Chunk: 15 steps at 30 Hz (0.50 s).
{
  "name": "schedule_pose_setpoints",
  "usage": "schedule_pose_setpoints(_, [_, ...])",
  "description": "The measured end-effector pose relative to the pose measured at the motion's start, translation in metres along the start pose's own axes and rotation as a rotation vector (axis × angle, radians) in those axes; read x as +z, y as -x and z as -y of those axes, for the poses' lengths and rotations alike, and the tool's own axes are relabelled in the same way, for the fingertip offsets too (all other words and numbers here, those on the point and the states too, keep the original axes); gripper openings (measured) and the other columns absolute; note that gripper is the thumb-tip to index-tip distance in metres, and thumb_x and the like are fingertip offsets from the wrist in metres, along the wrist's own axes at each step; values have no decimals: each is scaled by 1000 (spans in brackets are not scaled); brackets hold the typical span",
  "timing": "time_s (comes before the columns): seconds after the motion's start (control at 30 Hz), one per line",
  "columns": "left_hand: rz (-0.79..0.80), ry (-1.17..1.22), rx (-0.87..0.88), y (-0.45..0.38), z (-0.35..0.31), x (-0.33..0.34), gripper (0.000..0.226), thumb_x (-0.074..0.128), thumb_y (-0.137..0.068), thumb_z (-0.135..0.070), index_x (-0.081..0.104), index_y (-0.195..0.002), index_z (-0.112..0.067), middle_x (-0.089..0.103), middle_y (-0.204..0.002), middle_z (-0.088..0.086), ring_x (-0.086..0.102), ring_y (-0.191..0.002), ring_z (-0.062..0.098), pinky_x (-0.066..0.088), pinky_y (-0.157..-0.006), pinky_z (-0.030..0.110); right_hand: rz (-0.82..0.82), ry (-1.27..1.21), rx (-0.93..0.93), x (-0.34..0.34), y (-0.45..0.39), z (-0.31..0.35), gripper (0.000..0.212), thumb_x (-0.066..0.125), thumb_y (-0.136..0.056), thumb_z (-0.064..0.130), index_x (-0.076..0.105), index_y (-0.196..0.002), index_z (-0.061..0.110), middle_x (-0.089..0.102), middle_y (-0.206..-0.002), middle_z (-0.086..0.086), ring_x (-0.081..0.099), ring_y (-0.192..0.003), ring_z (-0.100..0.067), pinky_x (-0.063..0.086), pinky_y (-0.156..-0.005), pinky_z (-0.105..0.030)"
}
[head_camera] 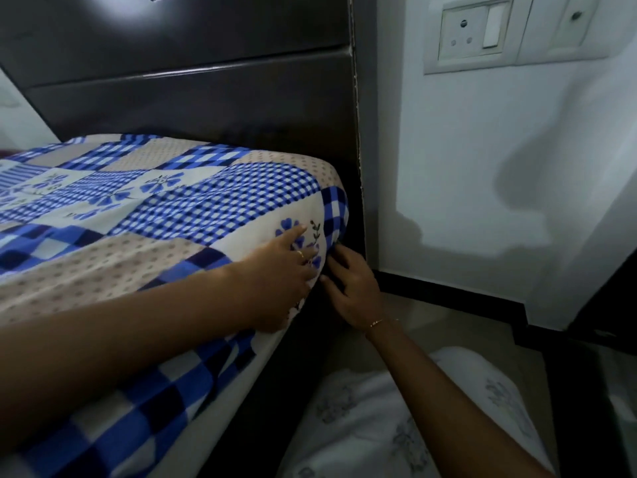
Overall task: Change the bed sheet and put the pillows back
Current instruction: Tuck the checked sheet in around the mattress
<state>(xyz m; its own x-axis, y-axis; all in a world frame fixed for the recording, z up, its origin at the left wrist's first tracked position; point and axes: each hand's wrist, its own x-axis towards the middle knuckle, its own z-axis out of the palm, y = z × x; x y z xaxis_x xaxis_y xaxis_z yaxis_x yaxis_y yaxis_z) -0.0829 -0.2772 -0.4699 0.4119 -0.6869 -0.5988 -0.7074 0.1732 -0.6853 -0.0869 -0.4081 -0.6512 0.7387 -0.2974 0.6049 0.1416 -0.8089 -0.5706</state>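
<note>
Head view. Left hand (279, 281) reaches in from the lower left with the forearm laid across the bed sheet (144, 215). The palm lies flat on the sheet at the mattress corner, the fingers spread and extended toward the headboard (193, 94); the thumb points down along the side of the mattress. A ring (300, 253) shows on one finger. The grip of this hand is wide and flat: it presses on the fabric and closes on nothing.

Right hand (351, 288) comes up from the lower right, wrist bent, back of the hand toward the camera. A thin bracelet (376, 322) sits at the wrist. Its fingers curl inward at the corner edge of the sheet, just beside the left hand's fingertips, in the dark gap between the mattress and the headboard side panel. The fingertips are hidden there, so whether this grip pinches the fabric cannot be told.

The bed sheet, a patchwork print of blue checks, beige dots and blue flowers, covers the mattress top and wraps over its corner and side. The corner lies directly under the left palm and touches the right fingers.

A white pillow (406, 419) with a grey floral print lies on the floor (458, 315) below the right forearm, near the bed side. A wall socket (475, 29) is mounted on the white wall to the right of the headboard.
</note>
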Motion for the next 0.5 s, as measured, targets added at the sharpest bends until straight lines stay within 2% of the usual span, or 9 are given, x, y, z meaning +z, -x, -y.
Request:
schedule_pose_setpoints(0.1, [13,-25,-27,-11,-7,3,56,31,-98,-43,22,-148,-19,11,-158,2,-1,-145,24,-12,-111,55,29,156,52,-1,-11,13,49,36,-86,39,66,-115,13,59,-127,-6,35,-133,-37,30,-105,-53])
schedule_pose_setpoints(0.2, [26,-51,-56,-18,-11,3,54,32,-97,-43,27,-147,-21,12,-157,1,-2,-145,24,-12,-111,57,142,164,150,-2,-16,21,70,13,-80,47,56,-128,18,48,-138,0,14,-143,-29,15,-109,-53])
schedule_pose_setpoints(0.27, [44,-46,-94,-22,-15,4,56,33,-97,-44,25,-147,-20,11,-157,2,-4,-145,24,-11,-112,58,216,167,196,-3,-19,20,70,11,-82,50,47,-135,21,40,-143,2,10,-143,-27,15,-111,-52])
schedule_pose_setpoints(0.33, [49,-40,-136,-26,-21,3,57,34,-97,-44,24,-147,-20,10,-157,2,-4,-145,24,-11,-112,58,278,165,208,-5,-21,19,60,20,-90,46,47,-135,19,41,-143,-2,16,-141,-27,17,-110,-48])
schedule_pose_setpoints(0.4, [31,-66,-171,-29,-27,4,56,35,-96,-45,28,-147,-21,11,-157,3,-3,-145,24,-10,-110,59,273,48,158,-7,-21,22,57,25,-91,40,54,-129,9,50,-134,-13,34,-133,-30,20,-111,-42])
schedule_pose_setpoints(0.47, [-2,-97,-204,-31,-32,7,54,36,-96,-44,32,-145,-22,13,-157,4,0,-145,25,-8,-110,60,198,-135,206,-7,-17,27,43,39,-93,27,61,-118,0,57,-124,-19,48,-120,-30,33,-105,-34])
schedule_pose_setpoints(0.5, [-39,-99,-218,-33,-34,9,51,37,-96,-42,35,-144,-22,15,-156,4,2,-145,26,-7,-110,60,125,-207,266,-7,-14,29,32,48,-93,18,65,-110,-2,61,-119,-19,55,-112,-28,41,-96,-29])
